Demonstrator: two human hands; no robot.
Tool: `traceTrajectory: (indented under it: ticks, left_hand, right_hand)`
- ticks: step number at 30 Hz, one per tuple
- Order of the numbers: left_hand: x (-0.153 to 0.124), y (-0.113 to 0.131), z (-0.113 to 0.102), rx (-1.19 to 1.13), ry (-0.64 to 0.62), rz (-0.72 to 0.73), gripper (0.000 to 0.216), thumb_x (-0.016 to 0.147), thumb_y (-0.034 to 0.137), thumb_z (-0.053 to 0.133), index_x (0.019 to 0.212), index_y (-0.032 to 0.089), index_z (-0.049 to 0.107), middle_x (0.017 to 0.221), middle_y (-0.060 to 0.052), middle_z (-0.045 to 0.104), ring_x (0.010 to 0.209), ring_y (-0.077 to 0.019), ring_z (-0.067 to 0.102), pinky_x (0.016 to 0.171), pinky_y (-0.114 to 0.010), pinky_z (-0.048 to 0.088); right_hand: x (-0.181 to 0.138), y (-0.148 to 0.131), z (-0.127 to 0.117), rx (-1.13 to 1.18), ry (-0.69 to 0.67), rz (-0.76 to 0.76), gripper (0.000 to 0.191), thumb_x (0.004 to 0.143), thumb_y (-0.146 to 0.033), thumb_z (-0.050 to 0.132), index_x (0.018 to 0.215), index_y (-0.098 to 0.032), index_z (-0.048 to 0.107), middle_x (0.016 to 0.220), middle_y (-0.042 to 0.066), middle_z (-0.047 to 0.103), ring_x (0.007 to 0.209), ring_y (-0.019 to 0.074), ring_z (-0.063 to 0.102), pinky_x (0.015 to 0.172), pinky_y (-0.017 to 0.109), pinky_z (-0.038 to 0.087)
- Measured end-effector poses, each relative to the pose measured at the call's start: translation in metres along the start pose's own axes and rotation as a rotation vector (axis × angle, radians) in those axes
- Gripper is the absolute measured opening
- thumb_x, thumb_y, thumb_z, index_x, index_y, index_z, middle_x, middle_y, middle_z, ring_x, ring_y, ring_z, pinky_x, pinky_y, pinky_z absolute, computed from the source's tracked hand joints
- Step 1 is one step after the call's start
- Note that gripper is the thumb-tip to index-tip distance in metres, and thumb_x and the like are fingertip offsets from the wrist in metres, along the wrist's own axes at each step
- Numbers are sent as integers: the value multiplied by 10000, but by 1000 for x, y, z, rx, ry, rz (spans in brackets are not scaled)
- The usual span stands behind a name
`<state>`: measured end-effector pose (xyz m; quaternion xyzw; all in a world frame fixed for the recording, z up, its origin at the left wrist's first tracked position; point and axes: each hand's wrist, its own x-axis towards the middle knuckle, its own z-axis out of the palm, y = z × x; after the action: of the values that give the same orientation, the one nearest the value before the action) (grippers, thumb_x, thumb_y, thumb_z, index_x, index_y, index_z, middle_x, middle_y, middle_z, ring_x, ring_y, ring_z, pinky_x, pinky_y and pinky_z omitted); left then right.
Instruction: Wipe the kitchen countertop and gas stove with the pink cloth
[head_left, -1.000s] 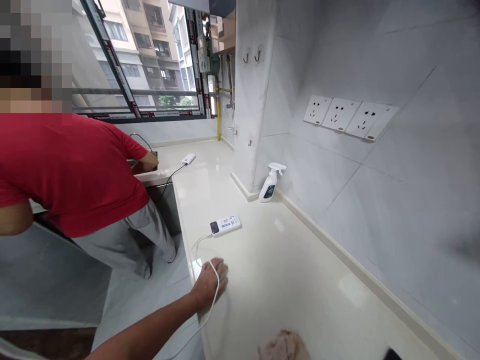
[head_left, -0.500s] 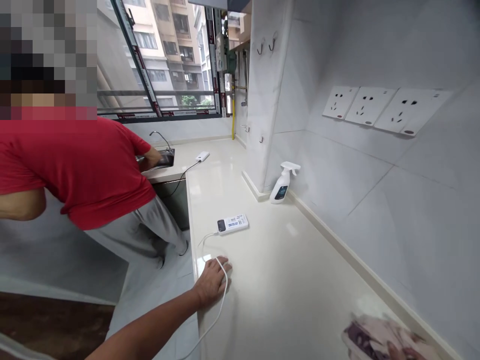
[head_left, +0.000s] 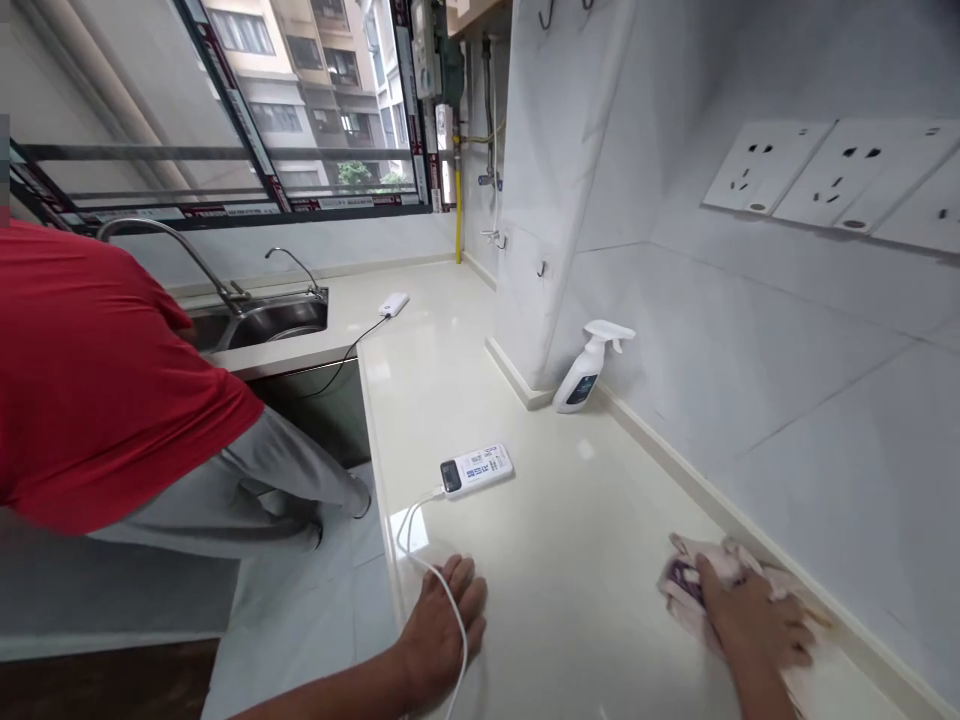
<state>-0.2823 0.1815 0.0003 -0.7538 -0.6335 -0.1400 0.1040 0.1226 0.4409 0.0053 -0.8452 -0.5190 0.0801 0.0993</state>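
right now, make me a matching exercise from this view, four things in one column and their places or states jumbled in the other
1. spray bottle
2. pinkish cloth
3. left hand
4. steel sink

A. below the window
B. crossed by a white cable
C. beside the jutting wall
D. bunched under the right hand

Pairs: 1-C, 2-D, 3-B, 4-A

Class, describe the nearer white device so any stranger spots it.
Along the cream counter, look just beyond the left hand. The white device lies flat there, blue printing on top. Its white cable sets it apart from the black-cabled one near the sink.
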Motion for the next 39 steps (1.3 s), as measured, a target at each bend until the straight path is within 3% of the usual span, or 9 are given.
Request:
traceTrajectory:
  ticks: [2,7,11,14,17,26,30,35,39]
  left_hand:
    - [-1,0,2,29,33,18,445,929,279,580,1361,177,535,1442,-155,533,1383,-358,395,1090,-548,390]
    - [-6,1,10,28,108,23,458,910,315,606,1347,184,566,1448,-159,541,1392,-369,395,1075,-543,398]
    - [-12,-1,16,-137,132,7,493,889,310,632,1360,187,554,1489,-167,504,1409,-381,394,1074,-559,427]
    - [-14,-4,17,-322,175,-25,521,902,335,620,1396,200,525,1510,-175,464,1421,-370,398,1080,-552,457]
    - [-12,-7,14,-477,196,-52,586,924,387,592,1472,224,463,1518,-177,438,1411,-364,419,1085,-559,476]
    - [-12,-29,-18,-779,83,100,564,1007,550,451,1508,292,424,1563,-143,413,1449,-344,397,1146,-583,446]
    - [-14,-49,-14,-747,58,153,516,1031,495,411,1500,282,441,1522,-144,482,1430,-326,431,1132,-569,458]
    - [-4,-77,-3,-582,51,112,395,1040,425,419,1366,256,564,1482,-133,545,1381,-303,500,1100,-520,496]
    - [11,-85,-7,-438,-63,211,413,1024,433,471,1380,244,566,1502,-135,540,1407,-309,483,1126,-515,474]
  right_hand:
    - [-4,-55,1,-17,2,20,932,856,-831,295,1449,-157,546,1541,341,362,1412,532,390,1004,688,381]
    - [-47,-186,12,-67,-150,-345,727,904,-696,462,1479,-257,532,1653,195,307,1472,423,351,1134,596,300]
    - [-129,-235,31,-64,-226,-601,655,928,-624,508,1505,-316,527,1736,89,169,1556,392,209,1203,629,179]
    - [-198,-227,41,-52,-194,-716,596,943,-526,538,1501,-318,543,1723,87,219,1558,412,200,1205,666,157]
    - [-253,-193,47,-32,-127,-780,531,949,-467,553,1459,-323,590,1681,101,323,1543,405,254,1217,660,168]
    - [-361,-100,78,35,-1,-902,546,902,-451,577,1444,-383,599,1568,89,520,1455,402,441,1181,661,310]
    - [-376,-96,80,73,-78,-1096,699,845,-481,621,1521,-333,522,1539,101,555,1440,395,467,1201,606,316]
    - [-363,-108,57,157,-103,-1279,756,856,-427,592,1586,-319,427,1593,86,497,1481,387,420,1213,582,298]
    - [-345,-90,44,168,-65,-1238,566,843,-401,606,1409,-416,615,1599,26,492,1450,387,468,1175,615,338]
